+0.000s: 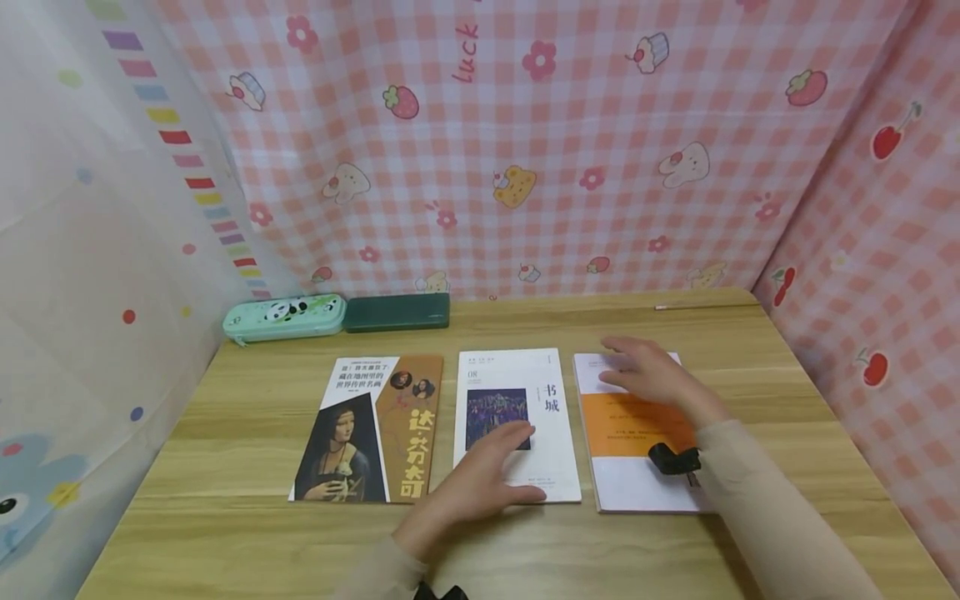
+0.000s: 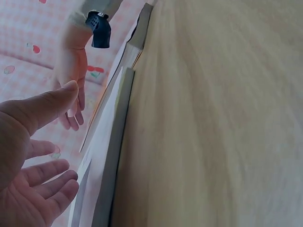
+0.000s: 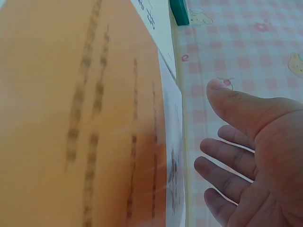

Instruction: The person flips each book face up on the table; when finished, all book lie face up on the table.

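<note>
Three books lie side by side on the wooden table. My left hand (image 1: 487,479), fingers loosely spread, hovers over the lower part of the middle white book (image 1: 557,450), which has a dark picture on its cover. Over the upper part of the white book with an orange band (image 1: 626,425) is my right hand (image 1: 652,375), its fingers extended and thumb apart. Neither hand holds anything. The left wrist view shows the left hand (image 2: 33,165) beside the white book's edge (image 2: 111,156). To the left lies a brown-and-white book (image 1: 337,450) with a painted portrait.
At the back left stand a mint pencil case (image 1: 285,318) with a panda and a dark green case (image 1: 397,312). A thin pencil (image 1: 705,306) lies along the back right edge of the table (image 1: 225,450). Pink checked curtains (image 1: 465,225) hang behind.
</note>
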Tool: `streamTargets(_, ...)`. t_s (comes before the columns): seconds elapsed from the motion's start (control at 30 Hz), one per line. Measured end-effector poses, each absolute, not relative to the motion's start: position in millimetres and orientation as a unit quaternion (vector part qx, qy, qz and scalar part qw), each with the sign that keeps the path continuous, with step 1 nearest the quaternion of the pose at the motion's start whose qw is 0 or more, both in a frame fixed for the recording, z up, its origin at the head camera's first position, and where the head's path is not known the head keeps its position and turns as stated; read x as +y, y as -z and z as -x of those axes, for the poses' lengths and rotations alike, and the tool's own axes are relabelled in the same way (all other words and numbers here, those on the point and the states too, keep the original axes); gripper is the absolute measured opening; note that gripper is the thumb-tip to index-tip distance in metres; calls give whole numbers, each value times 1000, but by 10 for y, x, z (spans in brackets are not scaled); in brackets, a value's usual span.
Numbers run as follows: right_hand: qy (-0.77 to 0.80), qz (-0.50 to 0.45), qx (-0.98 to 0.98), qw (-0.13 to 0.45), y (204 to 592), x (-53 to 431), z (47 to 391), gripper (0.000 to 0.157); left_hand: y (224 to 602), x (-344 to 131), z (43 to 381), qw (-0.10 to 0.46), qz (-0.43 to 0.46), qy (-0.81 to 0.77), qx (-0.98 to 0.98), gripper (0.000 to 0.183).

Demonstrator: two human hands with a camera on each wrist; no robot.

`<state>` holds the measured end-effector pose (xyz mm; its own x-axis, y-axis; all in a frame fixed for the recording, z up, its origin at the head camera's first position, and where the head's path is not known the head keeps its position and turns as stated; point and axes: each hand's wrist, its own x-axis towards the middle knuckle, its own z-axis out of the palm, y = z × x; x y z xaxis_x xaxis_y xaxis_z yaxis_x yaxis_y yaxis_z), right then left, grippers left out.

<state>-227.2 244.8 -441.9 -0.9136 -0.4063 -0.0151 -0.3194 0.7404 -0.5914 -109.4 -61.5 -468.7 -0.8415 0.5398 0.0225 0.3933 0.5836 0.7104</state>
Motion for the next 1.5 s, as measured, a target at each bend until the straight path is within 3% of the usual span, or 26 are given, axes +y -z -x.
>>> streamTargets(0.8, 287, 159, 944, 43, 4537, 3058, 2185, 61, 4810, -214, 1065, 71, -325, -362, 871, 80)
streamTargets(1.27, 330, 91, 933, 114, 4618, 3277, 2211, 77, 4775, -28, 1045, 90, -337, -342, 873, 91)
streamTargets(1.5, 342, 90, 927, 123, 4643, 3331, 2222, 79, 4812, 133, 1026, 70, -366, -304, 877, 80)
